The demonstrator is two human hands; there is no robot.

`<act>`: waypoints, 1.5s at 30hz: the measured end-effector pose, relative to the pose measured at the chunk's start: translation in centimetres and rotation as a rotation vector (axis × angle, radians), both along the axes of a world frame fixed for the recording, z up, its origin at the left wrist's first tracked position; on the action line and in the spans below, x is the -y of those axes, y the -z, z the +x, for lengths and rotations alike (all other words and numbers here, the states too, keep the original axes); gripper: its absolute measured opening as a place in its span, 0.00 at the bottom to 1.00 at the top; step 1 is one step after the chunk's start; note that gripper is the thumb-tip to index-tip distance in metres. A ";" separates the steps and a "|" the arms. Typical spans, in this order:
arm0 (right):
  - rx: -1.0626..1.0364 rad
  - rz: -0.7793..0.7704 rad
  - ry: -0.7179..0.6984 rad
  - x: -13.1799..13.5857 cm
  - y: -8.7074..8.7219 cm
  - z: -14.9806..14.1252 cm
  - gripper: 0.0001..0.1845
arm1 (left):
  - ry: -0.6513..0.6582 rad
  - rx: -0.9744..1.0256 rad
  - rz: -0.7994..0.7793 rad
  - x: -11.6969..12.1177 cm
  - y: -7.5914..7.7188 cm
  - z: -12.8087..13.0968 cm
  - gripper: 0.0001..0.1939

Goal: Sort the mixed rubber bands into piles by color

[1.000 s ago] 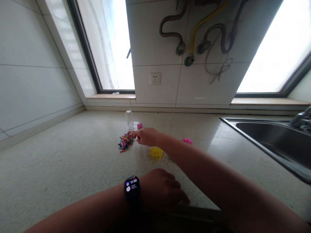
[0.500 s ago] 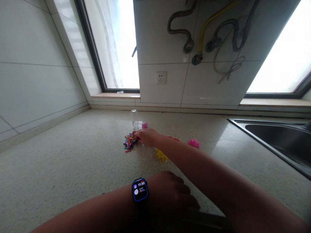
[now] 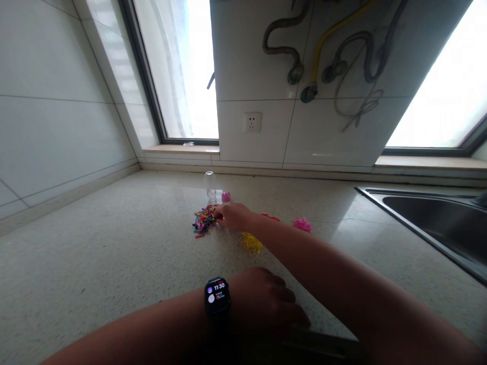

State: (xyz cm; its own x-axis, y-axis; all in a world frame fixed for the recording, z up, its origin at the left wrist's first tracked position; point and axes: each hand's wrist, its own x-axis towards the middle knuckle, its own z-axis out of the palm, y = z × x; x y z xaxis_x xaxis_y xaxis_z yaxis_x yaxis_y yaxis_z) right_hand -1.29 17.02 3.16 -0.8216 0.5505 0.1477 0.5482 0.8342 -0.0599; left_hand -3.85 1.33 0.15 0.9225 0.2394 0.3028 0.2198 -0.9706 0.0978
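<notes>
At the right edge of a pile of multicoloured small rubber bands point(image 3: 204, 221), my right hand point(image 3: 233, 216) has its fingertips pinched together. What they hold, if anything, is too small to make out. My right forearm passes over a heap of yellow rubber bands point(image 3: 251, 244) and partly hides a red heap point(image 3: 270, 217). A pink heap point(image 3: 302, 225) lies beyond the arm. My left hand point(image 3: 266, 299), a watch point(image 3: 217, 296) on its wrist, rests palm down by the counter's front edge. Its fingers are loosely bent and slightly apart, with nothing seen in them.
Behind the multicoloured pile stands a clear bottle point(image 3: 210, 186), with a pink cap point(image 3: 226, 196) beside it. A steel sink point(image 3: 426, 215) is set into the speckled counter point(image 3: 114, 253) at the right. The tiled wall at the back carries a socket point(image 3: 252, 122) and pipes.
My right hand's fingertips went down into the edge of the multicoloured pile and closed, then shifted slightly right. The view turned a little. My left hand stayed by the counter edge.
</notes>
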 end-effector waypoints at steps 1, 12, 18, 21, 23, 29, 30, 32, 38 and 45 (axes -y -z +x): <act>-0.018 -0.013 -0.005 0.0 -0.1 0.2 0.11 | -0.002 -0.003 -0.004 0.0 0.0 0.0 0.12; -0.313 -0.225 -0.014 -0.3 -1.7 6.2 0.09 | -0.013 -0.009 0.001 0.2 -0.3 -0.1 0.13; -0.476 -0.450 0.148 -0.5 -2.7 13.8 0.14 | -0.014 -0.030 0.017 0.2 -0.5 -0.1 0.13; -0.576 -0.639 0.228 -0.2 -2.9 18.2 0.17 | -0.013 -0.037 0.005 0.2 -0.5 -0.1 0.13; -0.661 -0.677 0.271 0.1 -2.5 20.9 0.18 | -0.015 -0.041 -0.004 0.2 -0.5 -0.1 0.14; -0.717 -0.684 0.391 1.0 -0.7 27.2 0.19 | -0.024 -0.063 -0.025 0.4 -0.9 0.1 0.13; -0.653 -0.678 0.408 1.1 -0.7 28.0 0.19 | -0.024 -0.069 -0.035 0.5 -1.1 0.1 0.13; -0.523 -0.659 0.434 1.3 -0.9 29.1 0.18 | -0.027 -0.079 -0.049 0.6 -1.2 0.2 0.15; -0.411 -0.682 0.399 1.9 -1.6 29.8 0.17 | -0.051 -0.083 -0.076 0.8 -1.2 0.2 0.15; -0.411 -0.721 0.341 2.8 -2.0 28.7 0.16 | -0.064 -0.099 -0.086 1.0 -1.6 0.3 0.15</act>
